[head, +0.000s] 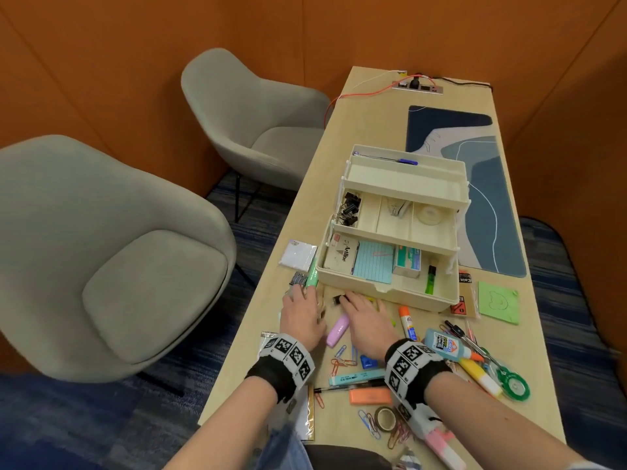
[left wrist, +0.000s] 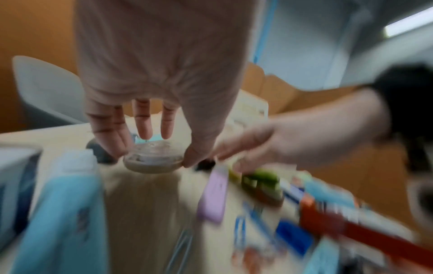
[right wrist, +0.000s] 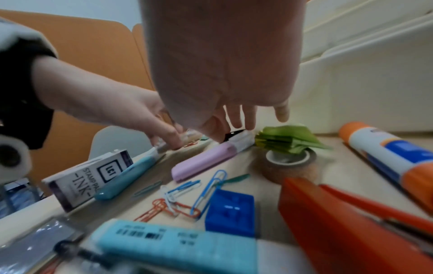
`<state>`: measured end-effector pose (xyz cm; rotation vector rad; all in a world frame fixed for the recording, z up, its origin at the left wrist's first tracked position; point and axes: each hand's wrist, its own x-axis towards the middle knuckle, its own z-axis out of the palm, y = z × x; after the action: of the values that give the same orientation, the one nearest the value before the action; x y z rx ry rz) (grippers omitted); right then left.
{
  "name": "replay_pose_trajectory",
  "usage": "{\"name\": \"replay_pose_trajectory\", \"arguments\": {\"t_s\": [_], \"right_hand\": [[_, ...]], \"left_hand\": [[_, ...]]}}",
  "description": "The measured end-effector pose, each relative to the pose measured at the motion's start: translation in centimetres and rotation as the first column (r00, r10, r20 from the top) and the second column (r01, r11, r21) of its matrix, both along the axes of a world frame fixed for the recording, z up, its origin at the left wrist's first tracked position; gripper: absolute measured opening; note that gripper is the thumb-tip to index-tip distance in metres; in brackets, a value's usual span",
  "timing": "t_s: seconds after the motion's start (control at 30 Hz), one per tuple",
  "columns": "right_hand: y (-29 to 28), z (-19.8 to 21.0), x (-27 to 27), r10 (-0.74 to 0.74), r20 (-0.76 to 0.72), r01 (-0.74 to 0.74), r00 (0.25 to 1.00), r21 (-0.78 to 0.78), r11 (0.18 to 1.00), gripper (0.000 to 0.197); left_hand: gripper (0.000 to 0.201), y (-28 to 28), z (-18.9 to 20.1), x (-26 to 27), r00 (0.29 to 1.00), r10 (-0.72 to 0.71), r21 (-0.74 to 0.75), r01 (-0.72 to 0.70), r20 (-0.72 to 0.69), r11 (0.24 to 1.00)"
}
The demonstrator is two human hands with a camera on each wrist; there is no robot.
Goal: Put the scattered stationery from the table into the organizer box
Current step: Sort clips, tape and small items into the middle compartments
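Your left hand (head: 303, 317) sits at the desk's (head: 258, 320) left edge, its fingers (left wrist: 118, 133) and thumb pinching a small clear tape roll (left wrist: 153, 159) just off the surface. Beside it, your right hand (head: 368, 322) reaches over the lilac highlighter (head: 337, 330); its fingers (right wrist: 236, 116) touch a small black binder clip (head: 337, 299), though whether they have closed on it I cannot tell. Just beyond stands the open cream organizer box (head: 383, 290). Further right, a glue stick (head: 407, 322) and glue bottle (head: 448, 344) lie among scattered paper clips.
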<state>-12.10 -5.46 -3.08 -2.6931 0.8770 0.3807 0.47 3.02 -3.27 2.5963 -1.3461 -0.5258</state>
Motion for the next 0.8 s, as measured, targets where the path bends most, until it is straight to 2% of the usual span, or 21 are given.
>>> {"name": "replay_pose_trajectory", "arguments": {"t_s": [0.13,0.23,0.33,0.4,0.5,0.67,0.8], "right_hand": [[0.8,-0.6,-0.2,0.057,0.104,-0.053,0.993,-0.034,0.998,0.057],[1.7,-0.9,1.3,0.195,0.098,-0.196,0.976,-0.002,0.981,0.057],[2.0,-0.6,3.6,0.246,0.081,-0.246,0.966,-0.004,0.969,0.059],[2.1,-0.4,4.9,0.242,0.068,-0.242,0.968,-0.011,0.97,0.061],[2.1,-0.9,5.6,0.237,0.035,-0.236,0.971,-0.035,0.971,0.052],[2.8,-1.8,3.0,0.293,0.041,-0.291,0.955,-0.053,0.955,0.04],[2.7,-1.8,2.4,0.252,0.079,-0.251,0.965,-0.019,0.968,0.049]], "left_hand": [[0.043,1.9,3.1,1.9,0.972,0.144,-0.192,-0.18,-0.186,0.965],[0.047,3.4,4.8,4.2,0.957,0.232,-0.253,-0.271,-0.174,0.929],[0.049,4.6,5.6,5.2,0.943,0.282,-0.219,-0.317,-0.175,0.923],[0.049,5.0,5.6,5.1,0.942,0.291,-0.19,-0.32,-0.167,0.928],[0.047,5.2,4.9,4.4,0.956,0.262,-0.161,-0.282,-0.136,0.946],[0.046,4.0,3.9,2.8,0.985,0.138,-0.102,-0.149,-0.106,0.984],[0.046,3.0,3.7,2.7,0.986,0.148,-0.09,-0.155,-0.08,0.984]]}}
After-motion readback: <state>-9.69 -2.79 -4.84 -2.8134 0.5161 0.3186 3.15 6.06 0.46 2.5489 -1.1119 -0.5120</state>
